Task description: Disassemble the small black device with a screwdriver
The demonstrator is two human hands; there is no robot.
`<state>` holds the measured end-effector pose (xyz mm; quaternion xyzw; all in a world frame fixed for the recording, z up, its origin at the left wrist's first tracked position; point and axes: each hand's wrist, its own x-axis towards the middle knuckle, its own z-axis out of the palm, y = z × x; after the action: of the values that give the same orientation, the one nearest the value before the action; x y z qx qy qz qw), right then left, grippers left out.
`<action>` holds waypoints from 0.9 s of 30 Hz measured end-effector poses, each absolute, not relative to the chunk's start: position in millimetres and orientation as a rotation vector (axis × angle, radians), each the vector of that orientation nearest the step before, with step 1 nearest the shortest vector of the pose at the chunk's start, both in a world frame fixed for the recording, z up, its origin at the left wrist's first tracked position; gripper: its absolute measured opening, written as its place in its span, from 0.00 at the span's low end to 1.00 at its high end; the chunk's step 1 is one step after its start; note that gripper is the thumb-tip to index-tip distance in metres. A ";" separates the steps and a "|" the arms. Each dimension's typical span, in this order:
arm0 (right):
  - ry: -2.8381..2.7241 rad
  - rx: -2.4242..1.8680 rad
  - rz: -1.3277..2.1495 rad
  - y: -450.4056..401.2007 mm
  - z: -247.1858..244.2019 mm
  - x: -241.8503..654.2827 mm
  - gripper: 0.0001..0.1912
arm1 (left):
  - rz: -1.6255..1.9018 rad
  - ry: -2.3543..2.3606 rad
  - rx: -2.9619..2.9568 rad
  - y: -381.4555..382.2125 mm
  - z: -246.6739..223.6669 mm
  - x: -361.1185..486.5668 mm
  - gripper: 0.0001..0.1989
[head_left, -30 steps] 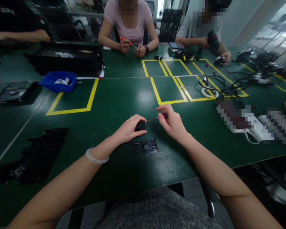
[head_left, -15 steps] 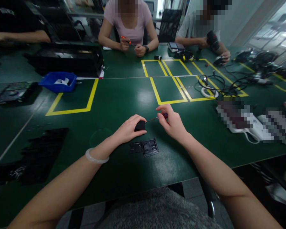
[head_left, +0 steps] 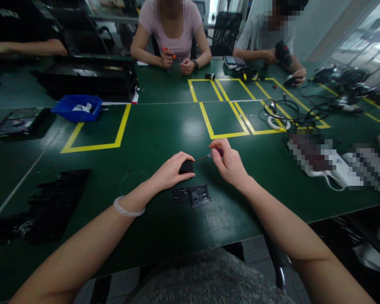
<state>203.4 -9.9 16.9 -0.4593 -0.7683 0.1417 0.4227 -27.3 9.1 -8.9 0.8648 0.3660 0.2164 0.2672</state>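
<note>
My left hand (head_left: 171,171) is closed around a small black box-like part (head_left: 186,167), thumb on the near side and fingers on the far side, down at the green table. In my right hand (head_left: 226,160) is a screwdriver (head_left: 210,155), its handle mostly covered by my fingers. The thin shaft points left, and its tip meets the right side of the black part; what it touches there is too small to make out. Just below my left hand lie flat black plastic pieces (head_left: 199,196) with cut-outs.
Black parts (head_left: 58,202) lie at the left, near a blue tray (head_left: 61,110) holding white scraps. A large black housing (head_left: 88,78) stands beyond. Cables (head_left: 307,112) and a white power strip (head_left: 335,169) are at the right. Co-workers sit opposite, one holding an orange-handled tool (head_left: 169,52).
The fingers of my right hand have shifted slightly on the screwdriver handle, its tip staying at the black part. My left hand and the loose pieces have not moved.
</note>
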 end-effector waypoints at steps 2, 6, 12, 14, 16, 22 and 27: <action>-1.933 -1.152 0.352 -10.4 18.0 204.3 0.08 | 0.584 0.985 2.333 9.2 -8.9 -27.2 0.17; -1.952 -1.167 0.351 -11.5 20.5 204.6 0.08 | 0.583 0.985 2.328 9.1 -9.0 -27.1 0.17; -1.920 -1.126 0.394 -11.7 20.4 202.4 0.09 | 0.586 0.992 2.331 8.9 -9.2 -26.8 0.16; -1.926 -1.124 0.392 -11.8 20.5 202.6 0.08 | 0.589 0.988 2.333 8.9 -9.3 -26.9 0.16; -1.941 -1.128 0.384 -11.7 21.0 203.3 0.07 | 0.591 0.987 2.336 8.9 -9.3 -27.0 0.16; -1.950 -1.122 0.377 -11.6 20.6 203.7 0.08 | 0.583 0.987 2.334 8.8 -9.0 -26.9 0.16; -1.918 -1.106 0.363 -11.0 17.9 202.9 0.09 | 0.582 0.989 2.327 9.0 -8.5 -26.8 0.16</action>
<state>202.9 -11.0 17.9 -0.4441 -0.7702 0.1458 0.4338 -26.8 9.0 -8.5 0.8635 0.3671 0.2160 0.2700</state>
